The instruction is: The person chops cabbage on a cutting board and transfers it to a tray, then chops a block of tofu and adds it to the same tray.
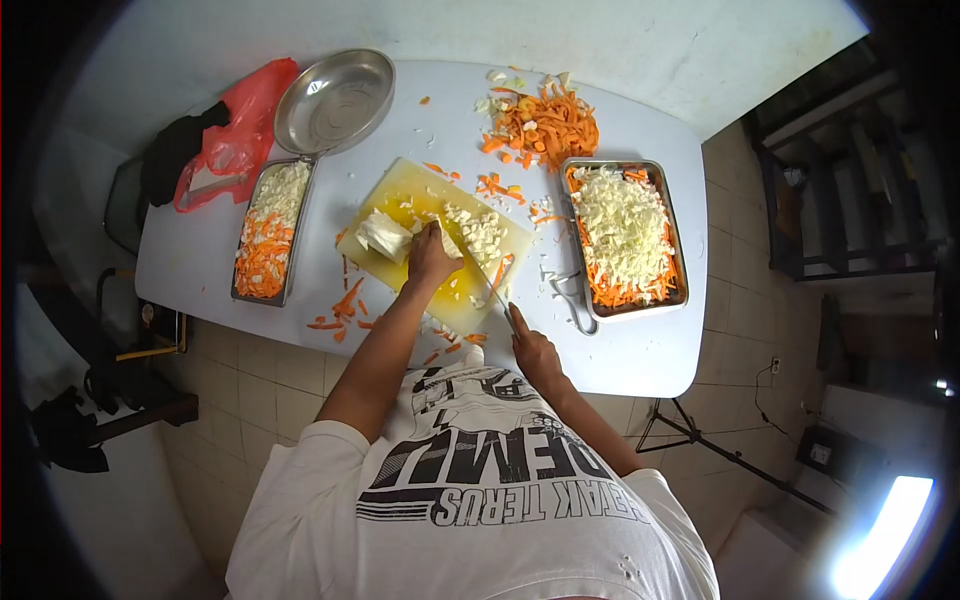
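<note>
On the yellow-stained cutting board (pixel 385 195), my left hand (pixel 432 262) is closed over a pale piece of cabbage (pixel 449 243). My right hand (pixel 537 358) grips the handle of a knife (pixel 497 296), whose blade points up and left over the board's right edge. To the left of my left hand lies a larger chunk of cabbage (pixel 383 236). Chopped cabbage bits (pixel 476 234) are heaped on the board's right side. My fingers hide part of the piece under them.
A tray of shredded cabbage and carrot (pixel 625 225) stands at right, beside a peeler (pixel 577 305). Carrot peelings (pixel 555 125) are piled behind. At left are a narrower tray of chopped vegetables (pixel 268 235), a round metal pan (pixel 335 100) and a red plastic bag (pixel 240 125).
</note>
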{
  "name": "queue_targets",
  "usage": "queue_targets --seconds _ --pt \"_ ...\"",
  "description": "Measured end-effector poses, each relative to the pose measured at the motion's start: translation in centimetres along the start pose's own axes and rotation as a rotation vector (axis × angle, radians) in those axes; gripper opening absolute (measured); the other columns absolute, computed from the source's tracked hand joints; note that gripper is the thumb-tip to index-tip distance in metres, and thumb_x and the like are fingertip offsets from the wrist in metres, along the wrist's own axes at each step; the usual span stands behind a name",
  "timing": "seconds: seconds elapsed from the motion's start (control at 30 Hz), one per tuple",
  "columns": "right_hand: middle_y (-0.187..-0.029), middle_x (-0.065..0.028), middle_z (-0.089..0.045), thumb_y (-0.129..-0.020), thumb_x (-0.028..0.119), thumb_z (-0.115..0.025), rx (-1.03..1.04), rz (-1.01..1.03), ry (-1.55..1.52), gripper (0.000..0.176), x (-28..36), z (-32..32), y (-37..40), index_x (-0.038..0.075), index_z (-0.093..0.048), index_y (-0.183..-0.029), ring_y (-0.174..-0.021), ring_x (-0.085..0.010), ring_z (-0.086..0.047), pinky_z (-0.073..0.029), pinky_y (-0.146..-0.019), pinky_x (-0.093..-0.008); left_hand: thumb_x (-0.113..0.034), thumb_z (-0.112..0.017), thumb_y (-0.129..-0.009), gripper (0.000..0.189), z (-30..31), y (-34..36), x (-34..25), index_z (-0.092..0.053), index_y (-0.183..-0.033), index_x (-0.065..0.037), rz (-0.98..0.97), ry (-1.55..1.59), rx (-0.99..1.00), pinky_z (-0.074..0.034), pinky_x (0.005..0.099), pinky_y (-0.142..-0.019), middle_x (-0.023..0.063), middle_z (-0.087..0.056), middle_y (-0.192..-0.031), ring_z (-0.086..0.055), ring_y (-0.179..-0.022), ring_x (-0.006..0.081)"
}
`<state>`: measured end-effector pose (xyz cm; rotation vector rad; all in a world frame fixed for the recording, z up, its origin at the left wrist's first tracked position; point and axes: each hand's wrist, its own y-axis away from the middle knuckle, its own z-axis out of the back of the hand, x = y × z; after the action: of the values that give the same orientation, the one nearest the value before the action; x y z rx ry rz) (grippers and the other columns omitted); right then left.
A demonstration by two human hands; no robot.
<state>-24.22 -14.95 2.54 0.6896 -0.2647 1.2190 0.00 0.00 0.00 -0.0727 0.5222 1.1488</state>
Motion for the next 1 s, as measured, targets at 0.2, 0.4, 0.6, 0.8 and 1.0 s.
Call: queue_targets --seconds 0.2,0.4,0.6,0.8,1.0 --pt "-0.073 -0.0250 -0.064 -0.091 0.017 -0.055 -0.019 0.053 -0.129 0.065 0.4 2.1 0.1 0.020 -0.025 -0.149 -0.068 -0.0438 -0.064 -0.051 -0.063 -0.0529 -0.033 -0.087 -0.059 0.113 -0.6 0.9 1.3 -0.025 -0.144 0.007 -0.111 0.160 -0.033 -0.033 0.0405 -0.111 0.0258 -0.036 -0.145 -0.035 -0.135 0.0371" --pt "-0.073 -0.0230 -0.065 -0.091 0.012 -0.056 -0.160 0.195 -0.269 0.057 2.8 4.2 -0.7 0.012 -0.036 -0.144 -0.067 -0.0447 -0.063 -0.050 -0.061 -0.0496 -0.030 -0.089 -0.058 0.126 -0.8 1.1 2.7 -0.009 -0.149 0.004 -0.199 0.233 -0.076 -0.028 0.0420 -0.114 0.0269 -0.030 -0.147 -0.033 -0.137 0.0378" --pt "-0.089 -0.0261 -0.059 -0.091 0.011 -0.052 -0.202 0.268 -0.237 0.055 3.6 3.1 -3.0 0.012 -0.034 -0.144 -0.077 -0.0446 -0.060 -0.051 -0.069 -0.0517 -0.025 -0.085 -0.062 0.114 -1.9 1.5 2.6 -0.016 -0.147 0.004 -0.185 0.287 -0.236 -0.033 0.0460 -0.109 0.0277 -0.041 -0.140 -0.043 -0.128 0.0409" --pt "-0.086 -0.0254 -0.059 -0.094 0.013 -0.048 -0.123 0.277 -0.136 0.058 4.3 2.5 -4.1 0.014 -0.027 -0.148 -0.072 -0.0426 -0.062 -0.052 -0.064 -0.0512 -0.029 -0.086 -0.061 0.110 -2.6 1.4 3.6 -0.024 -0.144 0.005 -0.213 0.261 -0.292 -0.038 0.0464 -0.104 0.0278 -0.047 -0.134 -0.047 -0.123 0.0415" --pt "-0.086 -0.0255 -0.061 -0.094 0.014 -0.048 -0.109 0.247 -0.057 0.055 4.5 2.1 -4.2 0.010 -0.027 -0.146 -0.072 -0.0415 -0.063 -0.053 -0.063 -0.0498 -0.033 -0.087 -0.060 0.108 -2.4 1.3 3.5 -0.028 -0.142 0.006 -0.166 0.257 -0.274 -0.042 0.0453 -0.101 0.0253 -0.053 -0.128 -0.052 -0.118 0.0395"
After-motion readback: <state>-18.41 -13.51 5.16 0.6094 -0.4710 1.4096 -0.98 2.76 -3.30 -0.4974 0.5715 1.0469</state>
